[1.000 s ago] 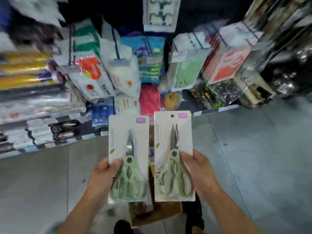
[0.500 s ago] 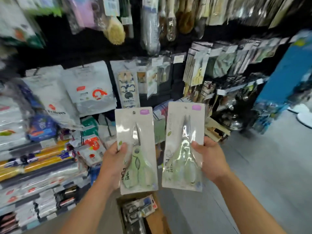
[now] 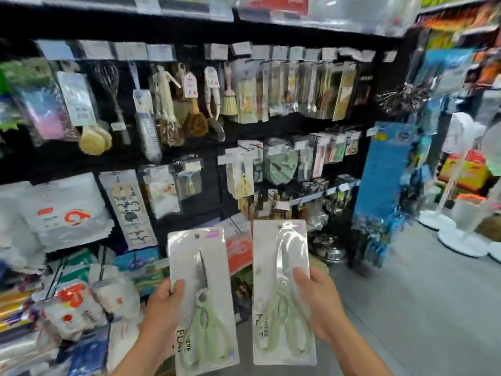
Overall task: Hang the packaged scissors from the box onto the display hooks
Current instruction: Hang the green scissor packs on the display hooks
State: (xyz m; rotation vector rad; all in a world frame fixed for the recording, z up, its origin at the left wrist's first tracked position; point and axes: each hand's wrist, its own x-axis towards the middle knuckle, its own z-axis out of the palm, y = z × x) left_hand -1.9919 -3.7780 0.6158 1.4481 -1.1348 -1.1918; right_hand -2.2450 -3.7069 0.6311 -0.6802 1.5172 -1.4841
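My left hand (image 3: 162,308) grips the left edge of one packaged pair of pale green scissors (image 3: 202,299), held upright with its hang hole at the top. My right hand (image 3: 320,305) grips the right edge of a second, matching scissors pack (image 3: 282,291), which sits slightly higher. Both packs face me in front of the black display wall. Similar scissors packs (image 3: 240,177) hang on a hook in the middle row, above and between the two packs. The box is out of view.
Rows of hooks carry brushes (image 3: 189,109), whisks and packaged utensils (image 3: 284,90) on the black panel. Bagged goods (image 3: 65,213) crowd the lower left shelves. A blue panel (image 3: 382,175) stands at the shelf's right end, with white fan bases (image 3: 461,237) on the grey floor beyond.
The view has tilted up from the floor and box to the hook wall. Both hands have kept their packs and raised them toward the display; the box has dropped out of view.
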